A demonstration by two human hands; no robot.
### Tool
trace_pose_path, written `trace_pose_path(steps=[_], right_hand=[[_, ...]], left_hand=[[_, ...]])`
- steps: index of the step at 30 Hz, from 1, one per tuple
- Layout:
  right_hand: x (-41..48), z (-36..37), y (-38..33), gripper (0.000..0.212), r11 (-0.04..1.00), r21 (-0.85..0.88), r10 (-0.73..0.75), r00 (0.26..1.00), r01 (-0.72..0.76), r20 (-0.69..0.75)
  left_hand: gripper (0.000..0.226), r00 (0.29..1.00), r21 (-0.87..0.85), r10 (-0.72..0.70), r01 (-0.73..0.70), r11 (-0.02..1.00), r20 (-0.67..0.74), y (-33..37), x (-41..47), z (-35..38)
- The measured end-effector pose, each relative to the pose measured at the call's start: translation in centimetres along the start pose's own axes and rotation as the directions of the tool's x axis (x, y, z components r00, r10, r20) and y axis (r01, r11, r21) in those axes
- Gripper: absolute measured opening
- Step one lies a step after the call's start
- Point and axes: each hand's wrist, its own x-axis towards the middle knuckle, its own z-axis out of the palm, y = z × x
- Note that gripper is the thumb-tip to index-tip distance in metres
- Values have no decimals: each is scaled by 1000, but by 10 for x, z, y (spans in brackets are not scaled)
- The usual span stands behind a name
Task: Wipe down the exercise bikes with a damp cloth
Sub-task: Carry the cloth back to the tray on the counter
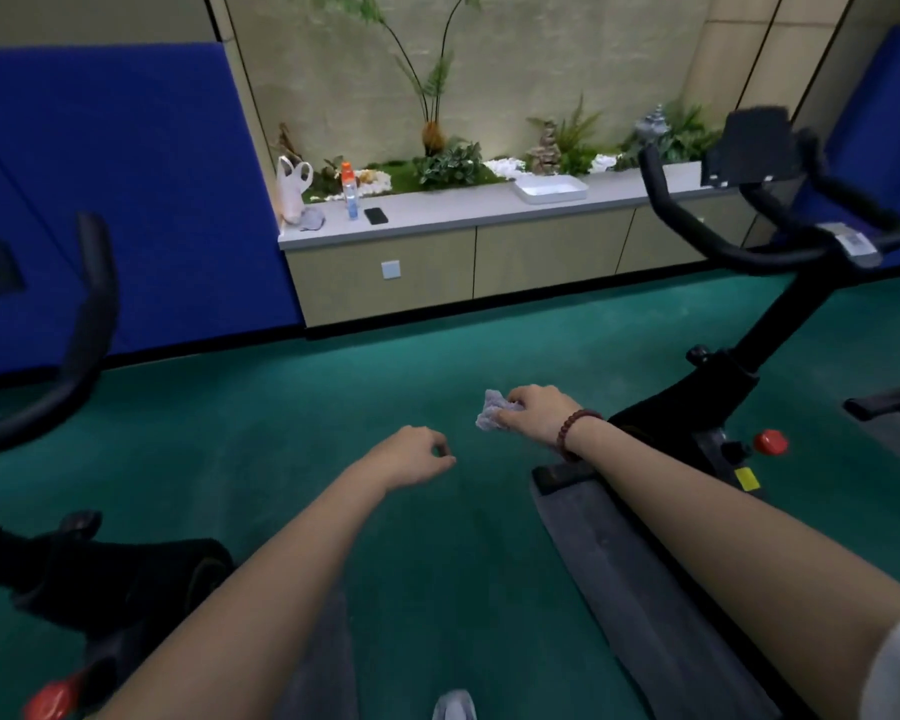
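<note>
Two black exercise bikes flank me on the green carpet. The right bike (pixel 765 350) shows its handlebars, a screen mount and a red knob; the left bike (pixel 74 324) shows one handlebar and its frame. A crumpled pale grey cloth (pixel 493 412) is gripped in my right hand (pixel 533 414), which hovers over the carpet just left of the right bike's frame, a red bead bracelet on the wrist. Lower and to the left, my left hand (pixel 415 454) is loosely curled with nothing in it.
A low cabinet counter (pixel 468 213) runs along the far wall with a white tray (pixel 551 189), a spray bottle (pixel 351 192), a phone (pixel 375 216), a plastic bag (pixel 290 187) and plants behind. Blue padded panels (pixel 126 200) stand at left and right.
</note>
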Motion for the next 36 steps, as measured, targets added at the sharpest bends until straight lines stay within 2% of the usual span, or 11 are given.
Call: trace_pose_path(steps=[3,8,11,18,21,24,29,36], right_hand=[[62,-34,-10,31,999,-37,7,999,-9,-37],[138,-59,-7,37,999,28,42,994,-39,-100],[187,-68,-5,37,999,10,51,997,-51,-53],[341,-84,-25,38,1000,30,-1,1000,2,-10],[420,-94,-31,31,999,32,-33,997,31,76],[490,-114,-30,29,1000,-4,-5,978,6,207],[588,-169,-14,32,999,-17,39,987,-37,154],[689,-215,32,35,987,23,152,974,-159,167]], left_hand=[[33,1000,68,-8,8,998,8,-17,65,-45],[36,999,151,2,-10,989,52,-29,153,-84],[36,995,170,-10,-8,985,104,-40,192,-96],[34,992,209,-59,34,977,112,-93,311,-143],[35,993,225,-80,58,973,92,-114,382,-175],[35,988,263,-90,55,963,122,-124,452,-212],[33,998,264,-5,-13,964,67,-117,558,-270],[29,987,240,80,-111,964,136,-115,705,-307]])
